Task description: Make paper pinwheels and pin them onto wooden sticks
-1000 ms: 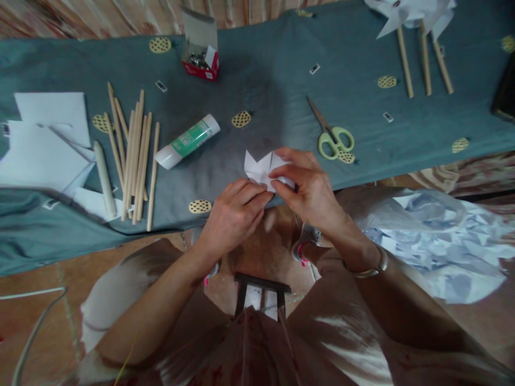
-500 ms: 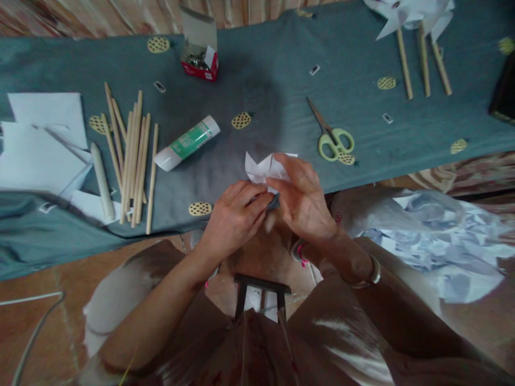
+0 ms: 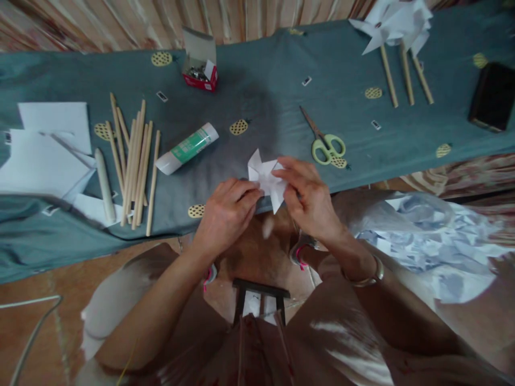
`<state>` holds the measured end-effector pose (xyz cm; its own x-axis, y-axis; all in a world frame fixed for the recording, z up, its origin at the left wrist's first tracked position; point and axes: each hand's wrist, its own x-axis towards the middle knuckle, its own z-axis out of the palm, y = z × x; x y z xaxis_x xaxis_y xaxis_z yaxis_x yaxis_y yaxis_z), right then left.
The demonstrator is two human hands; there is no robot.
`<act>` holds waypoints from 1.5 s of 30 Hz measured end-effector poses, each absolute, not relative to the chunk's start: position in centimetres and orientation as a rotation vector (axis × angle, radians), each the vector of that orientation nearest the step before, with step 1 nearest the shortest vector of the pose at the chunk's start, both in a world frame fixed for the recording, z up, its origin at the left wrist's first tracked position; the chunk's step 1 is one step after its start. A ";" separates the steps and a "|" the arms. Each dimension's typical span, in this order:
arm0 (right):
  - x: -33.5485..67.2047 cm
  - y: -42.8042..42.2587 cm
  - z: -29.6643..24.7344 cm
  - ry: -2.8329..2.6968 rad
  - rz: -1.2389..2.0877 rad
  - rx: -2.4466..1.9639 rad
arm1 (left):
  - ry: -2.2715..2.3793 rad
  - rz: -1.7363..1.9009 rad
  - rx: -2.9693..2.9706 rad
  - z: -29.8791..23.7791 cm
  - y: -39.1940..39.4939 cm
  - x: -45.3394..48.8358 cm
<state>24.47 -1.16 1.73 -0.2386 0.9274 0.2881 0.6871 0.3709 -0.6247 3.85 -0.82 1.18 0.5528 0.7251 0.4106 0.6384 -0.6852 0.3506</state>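
A small white paper pinwheel (image 3: 267, 177) with folded points is held between my hands at the table's near edge. My left hand (image 3: 231, 210) pinches its left side between thumb and fingers. On the other side, my right hand (image 3: 308, 195) is closed on the paper's right part, its index finger lying on the face near the middle. Scissors (image 3: 325, 140) with green handles lie just beyond my right hand. A glue stick (image 3: 188, 148) with a green label rests beyond my left hand.
Several wooden sticks (image 3: 137, 163), a pale rod (image 3: 104, 185) and white paper sheets (image 3: 44, 161) lie at left. A red box (image 3: 200, 75) of small metal pieces stands open at the back. Pinwheels on sticks (image 3: 396, 27) and a dark object (image 3: 493, 96) are at right. Below hangs a bag of paper scraps (image 3: 434, 236).
The paper has come into fuller view, its points more spread, one now pointing down. My right fingers have shifted over its face. The view has tilted slightly, moving the table contents.
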 end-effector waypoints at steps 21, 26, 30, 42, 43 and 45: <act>25.9 -0.8 2.6 -2.046 0.504 -1.444 | 1.133 0.758 2.733 1.2 -0.8 5.1; 26.4 -0.8 2.9 -2.059 0.534 -1.424 | 1.131 0.789 2.727 1.5 -0.9 4.9; 26.9 -0.7 2.9 -2.061 0.578 -1.410 | 1.122 0.799 2.727 1.7 -1.1 4.5; 26.3 -0.5 2.6 -1.993 0.835 -1.307 | 1.066 0.763 2.685 1.5 -1.9 3.7; 26.2 -0.4 2.5 -1.988 0.840 -1.313 | 1.061 0.761 2.679 1.5 -2.0 3.7; 25.8 -0.4 2.4 -1.980 0.835 -1.327 | 1.053 0.763 2.679 1.5 -2.0 3.7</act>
<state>25.80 -0.35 2.39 -0.3148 0.9392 0.1370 0.5574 0.2998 -0.7742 3.69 -1.96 1.49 0.6210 0.6737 0.4006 0.5903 -0.7382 0.3265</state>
